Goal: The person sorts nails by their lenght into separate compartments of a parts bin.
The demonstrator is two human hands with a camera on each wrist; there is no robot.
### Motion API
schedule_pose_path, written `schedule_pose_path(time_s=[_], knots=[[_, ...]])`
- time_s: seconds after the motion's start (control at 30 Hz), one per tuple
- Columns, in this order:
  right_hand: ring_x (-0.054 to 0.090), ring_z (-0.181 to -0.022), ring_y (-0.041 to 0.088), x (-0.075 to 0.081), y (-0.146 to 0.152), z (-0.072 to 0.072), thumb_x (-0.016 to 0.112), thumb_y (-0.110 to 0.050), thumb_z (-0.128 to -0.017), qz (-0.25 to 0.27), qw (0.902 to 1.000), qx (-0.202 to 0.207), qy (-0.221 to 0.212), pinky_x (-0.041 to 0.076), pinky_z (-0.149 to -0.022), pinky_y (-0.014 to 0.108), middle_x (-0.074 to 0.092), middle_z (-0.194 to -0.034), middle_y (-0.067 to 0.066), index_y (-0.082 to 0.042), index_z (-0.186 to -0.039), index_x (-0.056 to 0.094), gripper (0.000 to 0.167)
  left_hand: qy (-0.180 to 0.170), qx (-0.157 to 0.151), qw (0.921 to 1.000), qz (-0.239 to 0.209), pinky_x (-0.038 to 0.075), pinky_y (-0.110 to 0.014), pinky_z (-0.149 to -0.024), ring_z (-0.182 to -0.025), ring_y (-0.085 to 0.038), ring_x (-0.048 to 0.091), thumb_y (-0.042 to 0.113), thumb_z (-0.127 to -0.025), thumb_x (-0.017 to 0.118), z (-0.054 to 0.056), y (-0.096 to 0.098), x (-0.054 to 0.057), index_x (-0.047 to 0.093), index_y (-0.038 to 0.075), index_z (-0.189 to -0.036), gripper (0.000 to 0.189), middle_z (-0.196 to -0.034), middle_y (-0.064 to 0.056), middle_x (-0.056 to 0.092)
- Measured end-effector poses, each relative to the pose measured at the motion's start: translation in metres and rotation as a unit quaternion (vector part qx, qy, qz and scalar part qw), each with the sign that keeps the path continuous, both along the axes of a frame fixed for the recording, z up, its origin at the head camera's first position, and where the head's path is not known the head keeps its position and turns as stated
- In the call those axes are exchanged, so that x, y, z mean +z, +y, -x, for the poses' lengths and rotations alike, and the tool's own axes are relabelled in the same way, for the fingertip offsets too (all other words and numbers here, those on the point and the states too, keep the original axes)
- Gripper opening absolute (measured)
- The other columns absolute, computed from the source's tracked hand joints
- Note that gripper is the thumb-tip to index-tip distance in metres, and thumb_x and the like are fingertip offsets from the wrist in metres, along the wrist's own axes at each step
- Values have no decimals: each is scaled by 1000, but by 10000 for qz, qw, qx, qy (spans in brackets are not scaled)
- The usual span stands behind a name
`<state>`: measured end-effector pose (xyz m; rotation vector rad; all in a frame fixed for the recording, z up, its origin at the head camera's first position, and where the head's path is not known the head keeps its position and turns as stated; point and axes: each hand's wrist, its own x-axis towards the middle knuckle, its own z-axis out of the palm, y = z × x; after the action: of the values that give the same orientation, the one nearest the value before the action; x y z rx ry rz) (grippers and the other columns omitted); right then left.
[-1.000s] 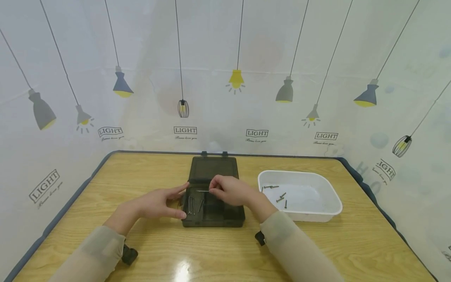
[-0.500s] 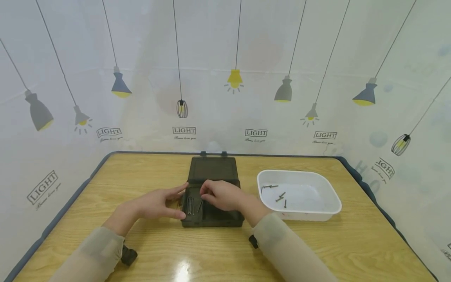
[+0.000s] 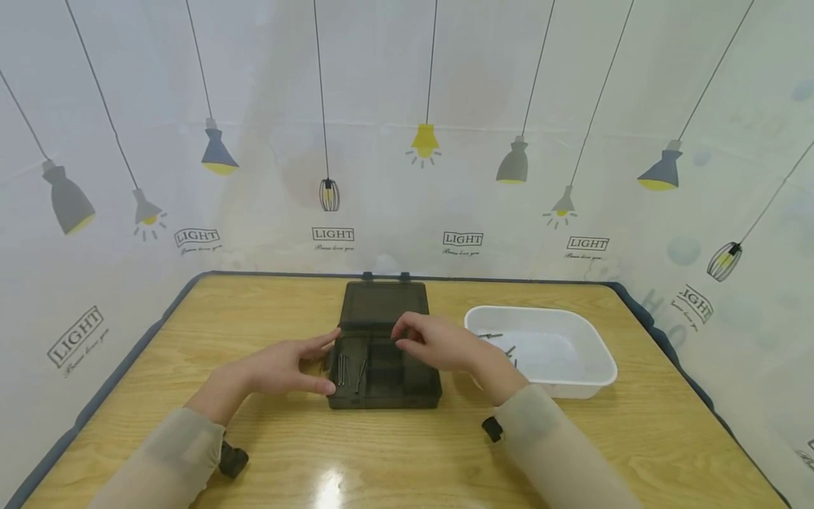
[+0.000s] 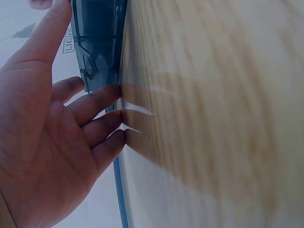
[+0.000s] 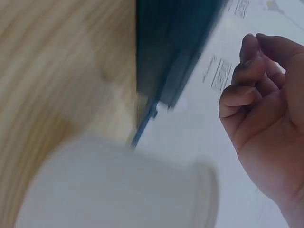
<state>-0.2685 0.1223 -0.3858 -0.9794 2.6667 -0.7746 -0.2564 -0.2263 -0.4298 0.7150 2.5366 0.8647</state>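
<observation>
A dark see-through compartment box lies on the table with its lid folded back. Several thin screws lie in its left compartment, one of them slanting apart from the others. My left hand rests at the box's left side, thumb at the front corner and fingers spread along the wall. In the left wrist view, its fingertips touch down beside the box. Over the right compartments hovers my right hand, fingers loosely curled and nothing visible between them.
To the right stands a white tray holding several bronze-coloured screws, partly hidden behind my right wrist. The wooden table ends at a backdrop printed with hanging lamps, close behind the lid.
My right hand moved left over the box with a screw, let it go in the left compartment, then drew back right. The left hand stayed put.
</observation>
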Motion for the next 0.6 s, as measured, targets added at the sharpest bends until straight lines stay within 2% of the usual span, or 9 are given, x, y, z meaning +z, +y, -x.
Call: schedule_pose_path(time_s=[0.13,0.3,0.43,0.6], knots=[[62,-75,13,5,31,4,61,-27,-115,173,9993,-322,-62,53,-70,32,71,-94,1,-14,-130,69,22,-4,-31,10000,18,29,-69,-131,-160,-40,44,60,-93,83,1,-1,-2,20,25,-178,111,-172,-16,47],[62,-74,19,3,75,15,60,-27,-115,502,9951,-810,-258,53,-67,34,72,-96,14,-18,-124,69,16,14,-31,10000,59,28,-70,-131,-161,-41,43,60,-93,83,1,0,-2,20,25,-178,112,-173,-15,46],[59,-73,20,-3,107,26,60,-29,-115,673,9874,-1301,-597,53,-64,33,71,-101,17,-16,-124,70,18,44,-21,10000,64,27,-70,-132,-161,-41,43,60,-93,83,2,0,-3,20,25,-178,112,-173,-15,45],[62,-77,22,-17,135,40,65,-26,-113,633,9815,-1546,-937,54,-69,35,71,-107,18,-12,-123,74,20,47,-23,10000,65,28,-70,-131,-161,-41,43,60,-93,83,1,0,-2,20,24,-178,112,-172,-16,47]])
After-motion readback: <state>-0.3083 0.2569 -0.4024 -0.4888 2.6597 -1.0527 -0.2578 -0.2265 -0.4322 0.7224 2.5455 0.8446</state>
